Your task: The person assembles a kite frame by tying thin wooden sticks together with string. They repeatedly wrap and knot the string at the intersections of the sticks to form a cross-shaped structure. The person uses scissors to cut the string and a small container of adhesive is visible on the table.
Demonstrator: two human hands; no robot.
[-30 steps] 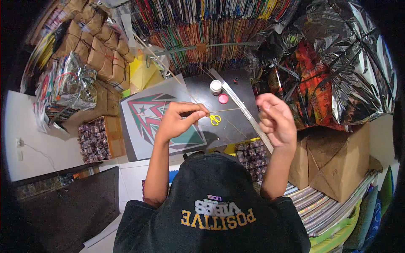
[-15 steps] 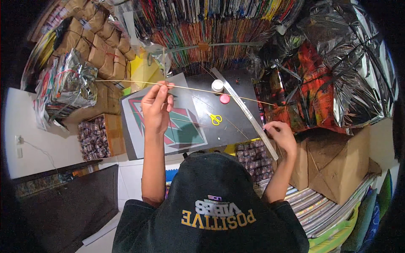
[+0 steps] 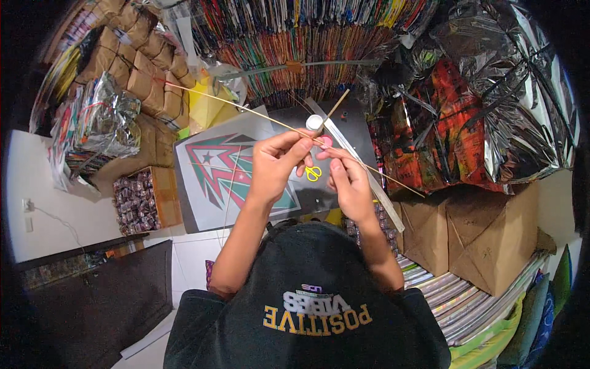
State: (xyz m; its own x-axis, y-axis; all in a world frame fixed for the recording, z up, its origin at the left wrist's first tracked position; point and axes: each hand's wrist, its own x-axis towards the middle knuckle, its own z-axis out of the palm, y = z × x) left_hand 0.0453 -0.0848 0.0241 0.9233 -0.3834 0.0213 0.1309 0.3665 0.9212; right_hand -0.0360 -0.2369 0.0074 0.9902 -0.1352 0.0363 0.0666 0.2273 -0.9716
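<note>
My left hand pinches a long, thin bamboo stick where a shorter stick crosses it at a slant. Close beside the crossing, my right hand is closed with thumb and fingers at the long stick, whose far end runs down to the right. Below the hands lies a printed paper sheet with red, green and black shapes and stars. Yellow-handled scissors lie between my hands. A white jar stands beyond them, with a pink lid partly hidden by my fingers.
A long metallic strip lies slantwise on the dark table board. Tightly packed colourful bundles line the back. Black plastic-wrapped stacks and a brown carton stand right; paper-wrapped packs and an open box stand left.
My left hand has moved right and lower with the crossed sticks, which have turned clockwise. My right hand has come in from the right to meet the sticks at their crossing.
</note>
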